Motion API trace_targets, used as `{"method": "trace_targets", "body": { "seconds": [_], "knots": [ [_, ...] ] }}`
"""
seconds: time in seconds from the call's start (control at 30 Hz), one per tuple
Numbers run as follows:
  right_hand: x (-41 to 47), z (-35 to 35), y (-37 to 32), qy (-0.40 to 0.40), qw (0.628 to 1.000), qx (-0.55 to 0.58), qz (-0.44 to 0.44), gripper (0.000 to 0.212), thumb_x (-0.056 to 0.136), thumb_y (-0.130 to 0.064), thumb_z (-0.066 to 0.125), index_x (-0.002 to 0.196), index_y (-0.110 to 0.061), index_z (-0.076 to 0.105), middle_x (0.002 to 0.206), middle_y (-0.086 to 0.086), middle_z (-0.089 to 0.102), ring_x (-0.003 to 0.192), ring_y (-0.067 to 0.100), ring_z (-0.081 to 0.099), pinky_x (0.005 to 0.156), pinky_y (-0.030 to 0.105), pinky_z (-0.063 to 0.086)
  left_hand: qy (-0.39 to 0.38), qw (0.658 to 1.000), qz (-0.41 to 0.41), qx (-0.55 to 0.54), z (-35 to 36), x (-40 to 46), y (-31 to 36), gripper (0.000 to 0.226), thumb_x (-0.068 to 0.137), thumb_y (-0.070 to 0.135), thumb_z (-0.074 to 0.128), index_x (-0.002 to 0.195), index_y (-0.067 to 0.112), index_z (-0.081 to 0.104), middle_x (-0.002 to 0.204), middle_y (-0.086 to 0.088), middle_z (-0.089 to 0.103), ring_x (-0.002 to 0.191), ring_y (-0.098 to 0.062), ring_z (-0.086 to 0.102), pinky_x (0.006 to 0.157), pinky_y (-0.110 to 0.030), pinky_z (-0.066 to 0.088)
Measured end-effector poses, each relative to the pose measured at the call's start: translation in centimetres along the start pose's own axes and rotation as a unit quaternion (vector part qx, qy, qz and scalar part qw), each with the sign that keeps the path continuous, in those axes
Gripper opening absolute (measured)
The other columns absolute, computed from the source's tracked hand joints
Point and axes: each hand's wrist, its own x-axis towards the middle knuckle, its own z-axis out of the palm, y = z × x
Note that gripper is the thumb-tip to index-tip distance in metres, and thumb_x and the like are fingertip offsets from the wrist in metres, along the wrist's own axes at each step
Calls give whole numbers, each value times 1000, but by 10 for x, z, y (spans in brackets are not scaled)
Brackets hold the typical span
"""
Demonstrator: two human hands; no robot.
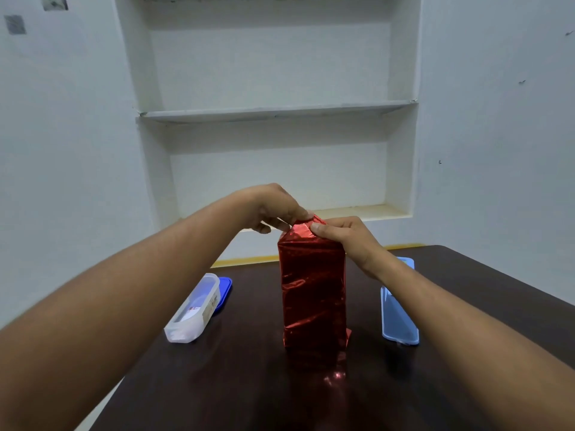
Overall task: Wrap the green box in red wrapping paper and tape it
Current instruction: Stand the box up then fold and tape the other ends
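Observation:
A tall box covered in shiny red wrapping paper (313, 293) stands upright in the middle of the dark table (249, 384). None of the green box shows through the paper. My left hand (273, 206) pinches the folded paper at the top from the left. My right hand (345, 237) presses the same top fold from the right, thumb on the paper. A small flap of red paper sticks out at the bottom right corner. No tape is visible.
A clear plastic container (193, 309) lies left of the box with a blue lid (224, 290) behind it. A light blue flat lid or case (398, 315) lies on the right. A white wall with recessed shelves (273, 112) is behind the table.

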Motion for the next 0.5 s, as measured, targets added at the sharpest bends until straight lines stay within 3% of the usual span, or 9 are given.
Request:
{"method": "trace_targets", "body": {
  "seconds": [0.07, 0.2, 0.37, 0.5],
  "knots": [
    [-2, -2, -3, -6, 1000, 4, 2, 28, 97, -18, 68, 72, -18, 79, 71, 0, 70, 67, 8, 63, 66, 16, 49, -5, 998, -9, -64, 1, 3, 0, 28, 85, 28, 84, 109, 15, 76, 91, 3, 68, 79, -13, 64, 69, -29, 44],
    [-4, -4, -6, -23, 1000, 6, 11, 47, 99, -15, 65, 53, -24, 72, 58, -8, 65, 55, 2, 59, 57, 13, 45, -29, 985, -48, -162, 4, 8, 1, 8, 88, 16, 79, 92, 19, 73, 81, 4, 64, 73, -13, 61, 71, -29, 45],
    [-3, -4, -7, -25, 1000, 6, 14, 45, 98, -18, 66, 53, -23, 72, 58, -6, 65, 57, 5, 60, 59, 15, 46, -54, 968, -72, -235, 5, 6, 2, 10, 90, 15, 77, 98, 13, 70, 85, 0, 68, 75, -15, 64, 76, -30, 53],
    [-2, -5, -8, -28, 999, 7, 18, 51, 98, -16, 65, 47, -25, 68, 54, -9, 61, 52, 3, 56, 55, 14, 44, -43, 970, -31, -238, 5, 9, 2, 10, 92, 14, 76, 100, 14, 71, 97, -3, 71, 85, -17, 66, 82, -31, 55]
  ]
}}
